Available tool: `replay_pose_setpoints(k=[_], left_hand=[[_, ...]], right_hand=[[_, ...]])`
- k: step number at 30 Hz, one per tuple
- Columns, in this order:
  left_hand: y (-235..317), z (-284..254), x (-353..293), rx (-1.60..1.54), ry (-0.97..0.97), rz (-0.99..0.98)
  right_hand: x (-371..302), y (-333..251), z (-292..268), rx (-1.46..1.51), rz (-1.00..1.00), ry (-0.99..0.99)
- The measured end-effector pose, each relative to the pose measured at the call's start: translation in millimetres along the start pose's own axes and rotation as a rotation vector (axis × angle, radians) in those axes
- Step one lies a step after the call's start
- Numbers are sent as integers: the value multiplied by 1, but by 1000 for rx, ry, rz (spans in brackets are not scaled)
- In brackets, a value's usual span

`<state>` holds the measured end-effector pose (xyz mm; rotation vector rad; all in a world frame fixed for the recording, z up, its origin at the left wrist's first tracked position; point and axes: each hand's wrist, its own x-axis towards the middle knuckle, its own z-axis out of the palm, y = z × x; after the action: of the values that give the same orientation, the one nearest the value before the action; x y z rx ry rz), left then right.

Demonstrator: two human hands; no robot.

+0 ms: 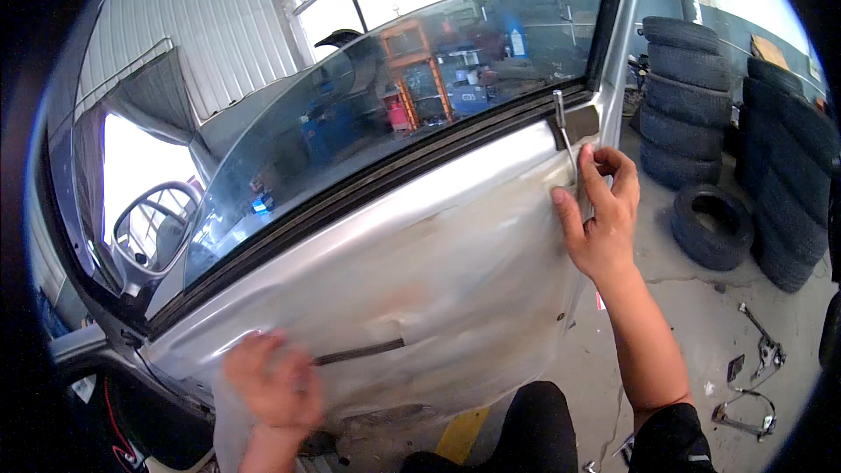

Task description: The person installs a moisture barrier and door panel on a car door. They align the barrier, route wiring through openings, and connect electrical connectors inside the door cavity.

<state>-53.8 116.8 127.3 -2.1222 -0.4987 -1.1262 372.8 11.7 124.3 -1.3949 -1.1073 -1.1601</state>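
A silver car door (473,162) without its inner trim stands in front of me. A cloudy plastic sheet (473,245) covers its inner side and hangs loose along the bottom. My right hand (609,215) is at the sheet's upper right corner, thumb and index finger apart and touching it, the other fingers bent. Just above these fingertips a thin lock rod with a metal knob (559,105) sticks up. My left hand (276,385), smeared by motion, is over the sheet's lower left, beside a dark strip (361,352); its fingers cannot be made out.
The window glass (394,70) is partly raised, and a side mirror (156,232) sits at the far left. Stacked tyres (683,105) stand at right, with one tyre (712,226) lying before them. A window regulator (753,377) lies on the floor, lower right.
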Motion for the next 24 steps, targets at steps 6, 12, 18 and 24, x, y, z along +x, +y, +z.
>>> replay_pose_setpoints(k=[6, 12, 18, 24], left_hand=[[116, 54, 72, -163, -376, 476], [144, 122, 135, -17, -229, 404], [136, 129, 136, -51, -251, 338], [138, 134, 138, -1054, -148, 135]], right_hand=[[-9, -1, 12, -34, 38, 15], [-9, 3, 10, -49, 65, -10], [-16, -10, 18, -104, 40, -68], [-30, -27, 2, -147, -213, -104]])
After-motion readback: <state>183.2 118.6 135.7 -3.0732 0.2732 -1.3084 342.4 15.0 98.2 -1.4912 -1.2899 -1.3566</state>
